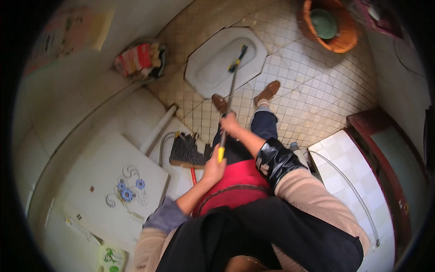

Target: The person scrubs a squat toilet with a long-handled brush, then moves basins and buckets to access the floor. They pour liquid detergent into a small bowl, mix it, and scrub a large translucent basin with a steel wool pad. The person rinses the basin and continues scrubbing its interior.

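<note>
A long-handled scrub brush [233, 83] runs away from my body, its metal pole ending in a yellow grip near me. My left hand [214, 166] is closed round the pole at the yellow grip. Farther along the pole, my right hand [230, 125] grips it just above my lap. The dark bristled head [238, 59], with yellow parts, lies over the basin of a white ceramic squat toilet [200, 64] set in the tiled floor. Whether the bristles press on the ceramic cannot be told. My brown shoes stand at the toilet's near edge.
An orange bucket [306, 25] holding a green basin stands at the upper right. A filled waste bin [162, 63] is by the left wall. A push-broom head [187, 165] lies beside my left arm, near a white pipe [158, 131]. A dark red door frame [384, 159] is at right.
</note>
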Available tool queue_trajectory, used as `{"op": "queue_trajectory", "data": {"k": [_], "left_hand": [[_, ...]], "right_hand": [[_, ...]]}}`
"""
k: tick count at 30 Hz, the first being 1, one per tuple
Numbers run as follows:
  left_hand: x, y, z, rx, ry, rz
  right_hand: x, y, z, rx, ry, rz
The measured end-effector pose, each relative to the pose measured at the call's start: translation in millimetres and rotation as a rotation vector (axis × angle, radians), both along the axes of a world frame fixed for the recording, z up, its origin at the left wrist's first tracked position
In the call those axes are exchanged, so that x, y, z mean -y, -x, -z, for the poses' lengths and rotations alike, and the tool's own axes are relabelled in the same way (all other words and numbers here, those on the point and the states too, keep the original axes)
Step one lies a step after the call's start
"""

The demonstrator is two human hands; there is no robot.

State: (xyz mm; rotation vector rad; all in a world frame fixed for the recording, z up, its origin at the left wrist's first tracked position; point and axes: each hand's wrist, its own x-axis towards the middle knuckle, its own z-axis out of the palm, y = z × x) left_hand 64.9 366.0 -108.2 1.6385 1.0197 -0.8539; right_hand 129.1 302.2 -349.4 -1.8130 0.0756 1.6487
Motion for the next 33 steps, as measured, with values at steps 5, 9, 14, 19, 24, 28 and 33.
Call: {"op": "queue_trajectory", "data": {"k": [5, 9, 14, 19, 24, 28, 33], "left_hand": [[-18.4, 52.3, -59.3, 0.223, -0.119, 0.092], [-28.8, 9.3, -111.3, -0.081, 0.213, -0.484], [-28.1, -55.9, -142.7, -0.028, 0.48, -0.917], [-31.2, -106.3, -144.9, 0.121, 0.636, -1.081], [-18.9, -162.0, -132.7, 0.19, 0.612, -1.187], [-17.5, -208.4, -132.6, 0.22, 0.649, -1.344], [-31.8, -256.6, -129.2, 0.394, 0.884, -1.442]], "right_hand": [[-17.8, -23.1, -142.4, -0.355, -0.15, 0.171], [-24.2, -49.3, -175.1, -0.375, -0.252, 0.224], [10.3, -108.0, -187.5, -0.367, -0.295, 0.273], [95.7, -147.5, -172.0, -0.165, -0.047, 0.439], [206.9, -190.4, -172.3, -0.127, 0.137, 0.481], [280.3, -220.2, -176.5, -0.059, 0.268, 0.501], [337.2, -257.1, -190.6, 0.012, 0.307, 0.57]]}}
